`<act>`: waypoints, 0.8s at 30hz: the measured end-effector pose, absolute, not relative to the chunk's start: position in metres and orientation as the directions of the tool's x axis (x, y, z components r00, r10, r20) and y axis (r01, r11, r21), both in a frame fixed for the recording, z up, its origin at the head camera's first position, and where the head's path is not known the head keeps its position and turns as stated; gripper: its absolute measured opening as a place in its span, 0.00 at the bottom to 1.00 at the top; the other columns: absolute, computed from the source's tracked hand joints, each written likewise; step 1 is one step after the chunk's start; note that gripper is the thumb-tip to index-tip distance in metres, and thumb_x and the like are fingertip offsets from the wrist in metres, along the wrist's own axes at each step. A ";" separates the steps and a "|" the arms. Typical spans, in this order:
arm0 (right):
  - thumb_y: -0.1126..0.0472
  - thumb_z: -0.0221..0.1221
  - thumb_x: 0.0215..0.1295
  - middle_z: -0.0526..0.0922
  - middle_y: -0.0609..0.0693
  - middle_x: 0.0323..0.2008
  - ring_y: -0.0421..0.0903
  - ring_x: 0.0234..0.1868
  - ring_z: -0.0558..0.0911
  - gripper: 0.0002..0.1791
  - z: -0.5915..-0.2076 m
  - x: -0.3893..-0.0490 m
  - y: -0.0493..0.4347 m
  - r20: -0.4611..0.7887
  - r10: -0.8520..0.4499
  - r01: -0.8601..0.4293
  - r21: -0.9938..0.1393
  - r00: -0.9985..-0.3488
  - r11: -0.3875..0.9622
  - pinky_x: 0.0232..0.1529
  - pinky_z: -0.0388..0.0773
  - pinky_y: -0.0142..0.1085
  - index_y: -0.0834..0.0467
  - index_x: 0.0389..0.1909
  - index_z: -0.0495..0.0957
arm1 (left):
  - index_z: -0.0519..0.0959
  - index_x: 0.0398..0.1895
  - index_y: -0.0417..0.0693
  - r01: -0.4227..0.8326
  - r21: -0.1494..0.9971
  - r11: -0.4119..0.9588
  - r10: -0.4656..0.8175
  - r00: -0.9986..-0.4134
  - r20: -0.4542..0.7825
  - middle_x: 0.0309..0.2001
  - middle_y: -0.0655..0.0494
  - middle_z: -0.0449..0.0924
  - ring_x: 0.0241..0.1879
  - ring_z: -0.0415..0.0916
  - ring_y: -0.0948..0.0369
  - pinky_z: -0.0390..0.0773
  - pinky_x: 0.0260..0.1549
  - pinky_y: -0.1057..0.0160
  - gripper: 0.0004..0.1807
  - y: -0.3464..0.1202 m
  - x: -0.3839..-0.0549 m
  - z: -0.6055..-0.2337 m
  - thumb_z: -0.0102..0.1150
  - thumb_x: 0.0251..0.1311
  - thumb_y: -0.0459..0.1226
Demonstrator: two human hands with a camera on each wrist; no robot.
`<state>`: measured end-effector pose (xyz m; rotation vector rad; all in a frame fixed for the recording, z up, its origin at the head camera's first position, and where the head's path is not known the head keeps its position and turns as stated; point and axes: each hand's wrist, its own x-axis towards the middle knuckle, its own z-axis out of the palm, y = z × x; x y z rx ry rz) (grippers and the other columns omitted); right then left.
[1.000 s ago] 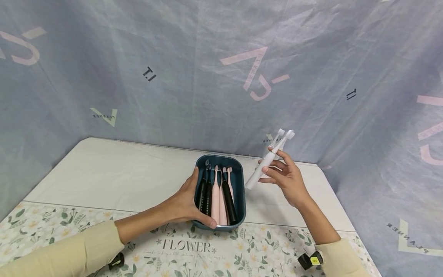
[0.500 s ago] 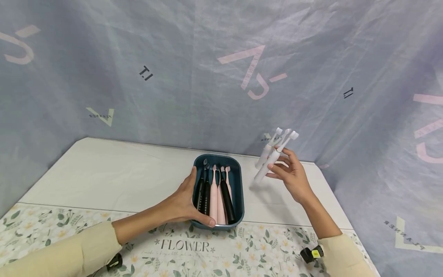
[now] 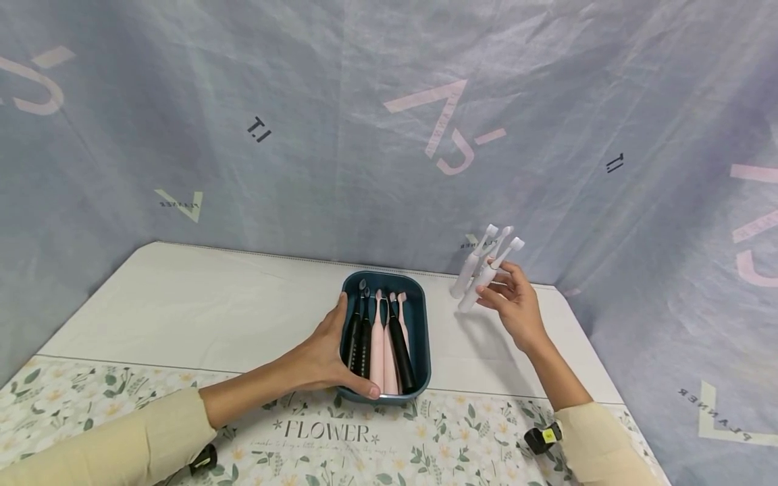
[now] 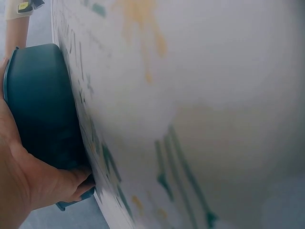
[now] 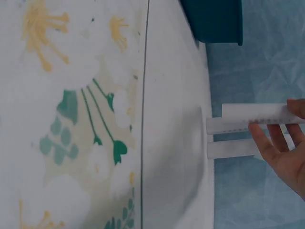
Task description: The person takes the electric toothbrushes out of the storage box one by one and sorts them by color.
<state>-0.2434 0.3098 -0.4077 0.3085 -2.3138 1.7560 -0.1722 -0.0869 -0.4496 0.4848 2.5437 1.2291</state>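
Observation:
My right hand (image 3: 515, 307) grips a white electric toothbrush (image 3: 480, 287) by its handle, brush head up and leaning right. In the right wrist view, this held toothbrush (image 5: 252, 111) has its base slightly above the table. Two more white electric toothbrushes stand upright just behind it, one seen clearly as the left toothbrush (image 3: 467, 273), the other partly hidden. My left hand (image 3: 319, 358) holds the dark teal bin (image 3: 419, 337) at its left side, thumb over the front rim. Inside lie several black toothbrushes (image 3: 401, 351) and pink toothbrushes (image 3: 377, 351), heads toward the back.
A white table (image 3: 243, 304) carries a floral mat with "FLOWER" lettering (image 3: 328, 432) along its front. Grey printed curtain (image 3: 304, 169) hangs close behind the table's rear edge and at both sides. The standing toothbrushes are near that rear edge, right of the bin.
My right hand has moved slightly right with the white toothbrush, which has tipped more upright. Two white toothbrushes behind it now show more clearly. My left hand stays on the bin.

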 end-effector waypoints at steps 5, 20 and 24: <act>0.75 0.67 0.77 0.79 0.54 0.58 0.38 0.56 0.87 0.34 -0.412 -0.247 0.307 0.264 0.031 -0.246 -0.932 -0.964 0.267 0.53 0.92 0.34 0.61 0.81 0.71 | 0.19 0.93 0.62 0.185 0.798 0.574 0.419 -0.903 -0.092 0.94 0.41 0.27 0.93 0.36 0.36 0.61 0.82 0.24 1.00 -0.087 -0.173 -0.449 0.91 0.34 0.72; 0.72 0.67 0.78 0.79 0.69 0.67 0.35 0.57 0.84 0.32 -0.424 -0.257 0.307 0.244 0.066 -0.206 -0.912 -0.968 0.354 0.53 0.89 0.26 0.59 0.80 0.74 | 0.19 0.93 0.60 0.184 0.797 0.575 0.423 -0.901 -0.097 0.94 0.39 0.27 0.93 0.37 0.35 0.62 0.81 0.23 1.00 -0.087 -0.172 -0.448 0.91 0.34 0.72; 0.70 0.67 0.79 0.79 0.69 0.69 0.39 0.59 0.83 0.33 -0.425 -0.260 0.308 0.230 0.076 -0.185 -0.907 -0.970 0.379 0.54 0.88 0.25 0.61 0.81 0.72 | 0.19 0.93 0.60 0.182 0.797 0.575 0.421 -0.902 -0.098 0.94 0.39 0.27 0.93 0.37 0.35 0.62 0.81 0.23 1.00 -0.087 -0.172 -0.448 0.91 0.34 0.72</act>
